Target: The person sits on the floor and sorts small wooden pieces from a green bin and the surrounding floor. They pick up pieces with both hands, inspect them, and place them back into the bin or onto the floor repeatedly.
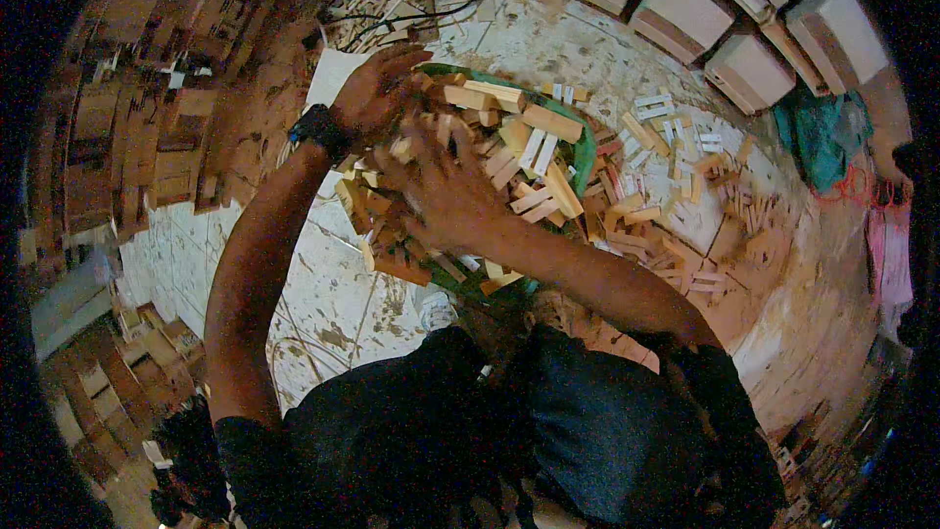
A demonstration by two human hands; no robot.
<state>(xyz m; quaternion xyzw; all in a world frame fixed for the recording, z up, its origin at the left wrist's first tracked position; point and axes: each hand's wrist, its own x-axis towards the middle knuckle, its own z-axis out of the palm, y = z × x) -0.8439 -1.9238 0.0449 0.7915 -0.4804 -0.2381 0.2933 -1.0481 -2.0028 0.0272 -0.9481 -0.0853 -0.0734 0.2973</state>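
A heap of small pale wooden blocks (551, 122), some with white strips on them, fills a round green container (587, 162) in front of me. My right hand (441, 186) lies over the near left of the heap, fingers spread among the blocks and partly blurred. Beyond it, my left hand (380, 90), with a black watch (318, 130) at its wrist, reaches to the far left rim. Its fingers look stretched out over the edge of the heap, though their tips are smeared. I make out no block gripped in either hand.
More wooden pieces (676, 152) lie scattered on the dirty tiled floor (323, 304) right of the container. Stacked brown blocks (181, 137) line the left. Pale boxes (681, 15) stand far right, near a green cloth (821, 137). Offcuts and a cable (382, 24) lie behind.
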